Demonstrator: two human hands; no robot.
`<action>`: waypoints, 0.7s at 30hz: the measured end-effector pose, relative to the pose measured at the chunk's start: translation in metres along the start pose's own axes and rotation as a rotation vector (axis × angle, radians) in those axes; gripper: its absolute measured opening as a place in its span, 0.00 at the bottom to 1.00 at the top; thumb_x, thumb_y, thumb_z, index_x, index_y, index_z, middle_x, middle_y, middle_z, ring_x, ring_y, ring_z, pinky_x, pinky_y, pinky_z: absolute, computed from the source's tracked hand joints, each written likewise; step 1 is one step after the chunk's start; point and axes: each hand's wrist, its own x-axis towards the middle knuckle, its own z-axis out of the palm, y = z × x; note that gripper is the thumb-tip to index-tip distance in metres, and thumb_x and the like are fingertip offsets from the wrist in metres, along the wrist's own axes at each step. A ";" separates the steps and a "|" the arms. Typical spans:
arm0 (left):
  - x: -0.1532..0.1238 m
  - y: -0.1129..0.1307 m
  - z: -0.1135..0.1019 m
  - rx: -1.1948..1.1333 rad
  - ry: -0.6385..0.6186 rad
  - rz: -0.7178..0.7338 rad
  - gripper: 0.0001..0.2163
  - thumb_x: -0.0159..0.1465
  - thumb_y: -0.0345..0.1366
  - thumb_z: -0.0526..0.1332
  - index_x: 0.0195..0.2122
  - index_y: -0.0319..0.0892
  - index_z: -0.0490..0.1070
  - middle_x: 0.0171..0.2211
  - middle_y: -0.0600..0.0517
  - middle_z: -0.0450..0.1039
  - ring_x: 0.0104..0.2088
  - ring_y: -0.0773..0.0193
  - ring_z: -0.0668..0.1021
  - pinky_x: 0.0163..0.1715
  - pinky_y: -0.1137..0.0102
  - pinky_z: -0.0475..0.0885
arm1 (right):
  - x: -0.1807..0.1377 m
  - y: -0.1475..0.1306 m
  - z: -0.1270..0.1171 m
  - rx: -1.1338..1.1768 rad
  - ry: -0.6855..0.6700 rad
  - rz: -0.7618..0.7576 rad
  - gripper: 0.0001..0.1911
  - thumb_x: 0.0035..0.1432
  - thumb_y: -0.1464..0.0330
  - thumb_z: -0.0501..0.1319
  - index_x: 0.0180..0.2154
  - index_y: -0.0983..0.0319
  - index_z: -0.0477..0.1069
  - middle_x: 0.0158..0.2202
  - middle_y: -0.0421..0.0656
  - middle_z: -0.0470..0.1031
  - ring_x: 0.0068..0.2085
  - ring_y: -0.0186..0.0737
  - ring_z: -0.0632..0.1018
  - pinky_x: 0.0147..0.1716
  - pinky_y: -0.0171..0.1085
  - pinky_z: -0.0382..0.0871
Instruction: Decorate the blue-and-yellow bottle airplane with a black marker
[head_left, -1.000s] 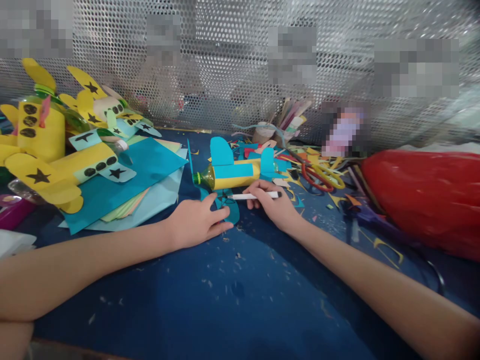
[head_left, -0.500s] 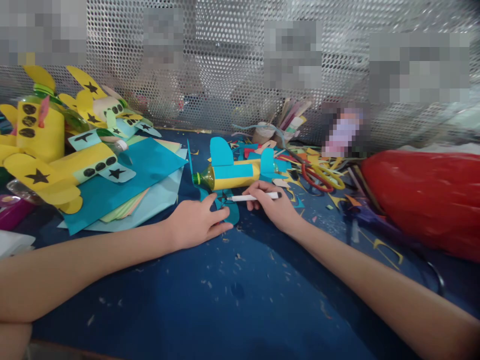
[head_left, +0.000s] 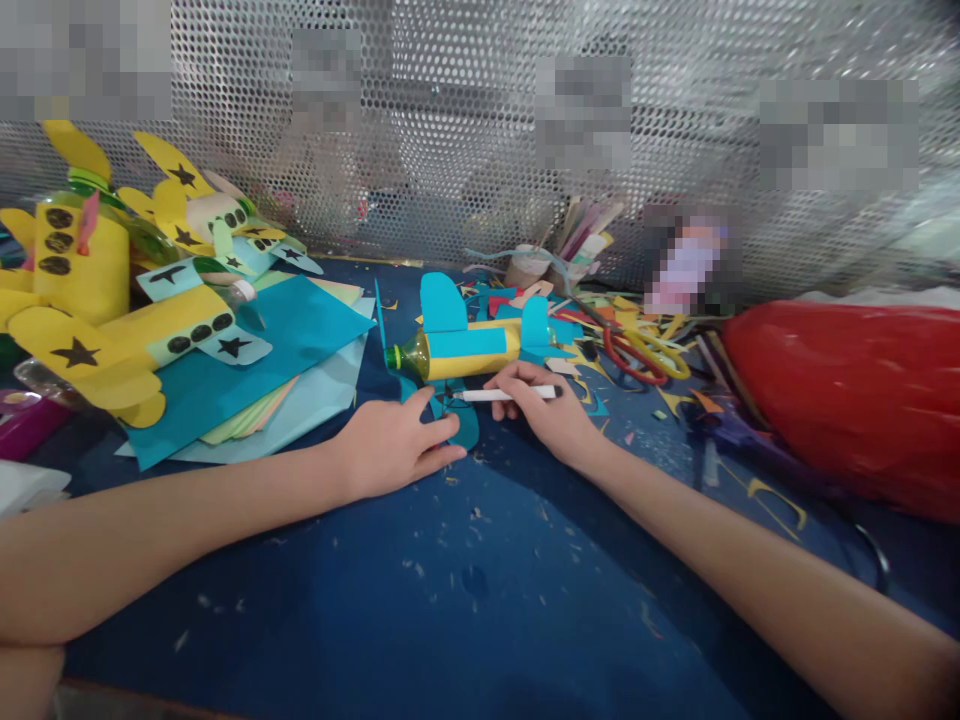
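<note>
Left hand (head_left: pixel 394 440), fingers spread flat and gripping nothing, pins a teal paper cutout (head_left: pixel 461 428) to the blue surface (head_left: pixel 480 600), just in front of a bottle plane (head_left: pixel 465 350). Right hand (head_left: pixel 544 408), fingers closed round a white pen (head_left: pixel 510 394), holds its tip at the cutout. The paper looks thin, light and slippery, so it is best pressed flat near its edge.

Bottle plane (head_left: pixel 465 352) just behind pen (head_left: pixel 510 394), paper stack (head_left: pixel 300 340) to its left, scissors (head_left: pixel 645 355) to its right.

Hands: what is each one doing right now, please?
Left hand: open, pressing flat on teal paper piece.
Right hand: closed, holding white pen.
</note>
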 end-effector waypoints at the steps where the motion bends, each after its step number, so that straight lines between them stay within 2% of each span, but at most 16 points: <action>1: 0.000 0.000 0.000 -0.005 0.004 0.000 0.25 0.73 0.54 0.42 0.55 0.48 0.72 0.61 0.35 0.66 0.32 0.56 0.81 0.27 0.64 0.74 | 0.000 0.000 0.000 0.003 -0.001 -0.002 0.09 0.57 0.63 0.59 0.28 0.60 0.71 0.19 0.38 0.72 0.22 0.33 0.68 0.24 0.34 0.63; 7: 0.000 0.000 0.001 -0.043 0.018 -0.011 0.24 0.72 0.54 0.44 0.55 0.48 0.72 0.60 0.36 0.67 0.31 0.59 0.80 0.29 0.66 0.74 | 0.000 -0.002 0.000 -0.004 -0.013 0.003 0.10 0.57 0.61 0.60 0.28 0.60 0.71 0.19 0.38 0.72 0.22 0.33 0.68 0.25 0.35 0.65; 14: 0.000 0.000 0.000 -0.017 0.009 -0.003 0.25 0.72 0.54 0.43 0.55 0.48 0.72 0.61 0.36 0.66 0.32 0.58 0.81 0.28 0.65 0.74 | 0.000 -0.002 0.001 0.012 -0.018 0.006 0.10 0.57 0.62 0.59 0.28 0.60 0.72 0.19 0.38 0.72 0.22 0.33 0.68 0.25 0.35 0.64; 21: 0.000 0.000 0.001 -0.040 0.024 -0.012 0.24 0.72 0.54 0.44 0.55 0.48 0.72 0.60 0.36 0.67 0.31 0.60 0.80 0.29 0.66 0.74 | -0.001 -0.003 0.001 -0.009 -0.011 0.005 0.10 0.58 0.62 0.60 0.28 0.60 0.72 0.19 0.38 0.72 0.23 0.34 0.68 0.26 0.35 0.65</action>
